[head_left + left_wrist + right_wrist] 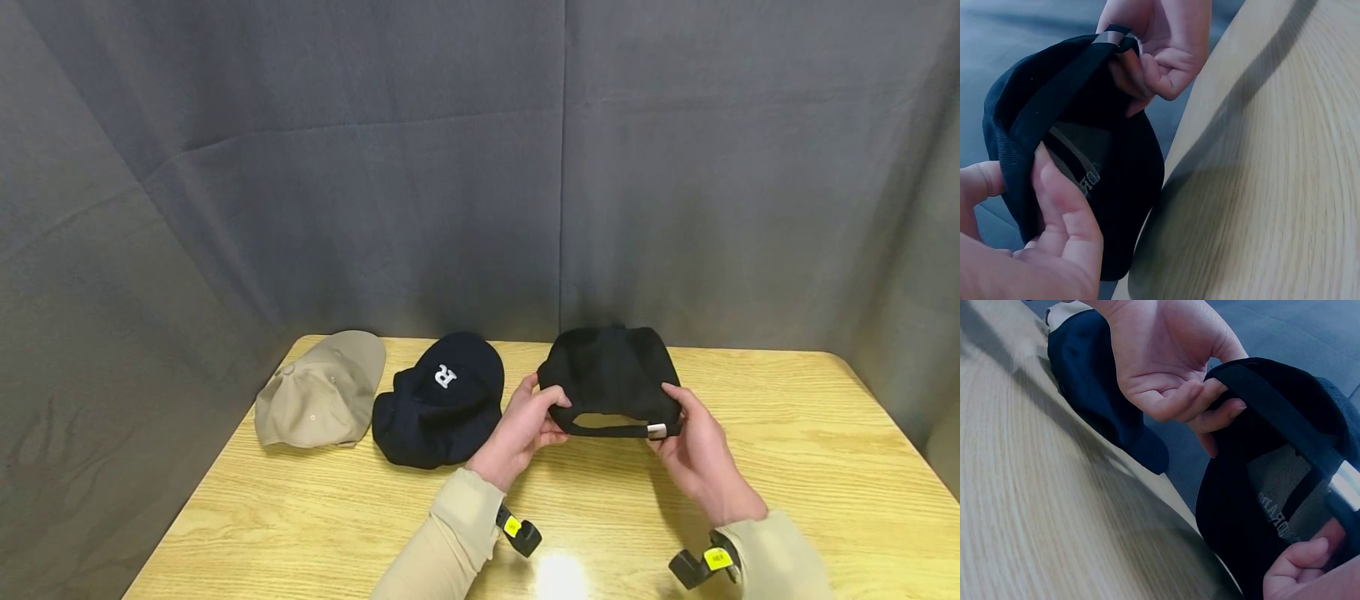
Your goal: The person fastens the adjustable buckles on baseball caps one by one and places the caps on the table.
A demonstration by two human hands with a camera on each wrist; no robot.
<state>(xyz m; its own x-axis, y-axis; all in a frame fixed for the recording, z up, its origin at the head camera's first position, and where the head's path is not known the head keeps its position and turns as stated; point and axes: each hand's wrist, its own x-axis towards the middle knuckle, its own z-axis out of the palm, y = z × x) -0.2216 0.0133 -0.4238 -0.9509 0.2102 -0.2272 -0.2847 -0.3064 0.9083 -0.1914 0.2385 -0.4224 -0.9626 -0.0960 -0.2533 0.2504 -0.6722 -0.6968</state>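
Note:
Both hands hold a black baseball cap (611, 371) above the right half of the table, its back strap and metal buckle (657, 431) toward me. My left hand (529, 421) pinches the cap's left edge, thumb outside and fingers inside the rim. At the opposite edge, beside the buckle, my right hand (693, 442) grips with thumb on the outside and fingers curled under. Both wrist views look into the cap's hollow, where a grey inner panel (1079, 150) with lettering shows. The cap's brim is hidden in the head view.
Left of my left hand lies a navy cap (442, 417) with a white letter R on its front. A beige cap (318, 396) rests at the table's far left corner. The wooden table (337, 525) ends at a grey curtain (450, 192) behind.

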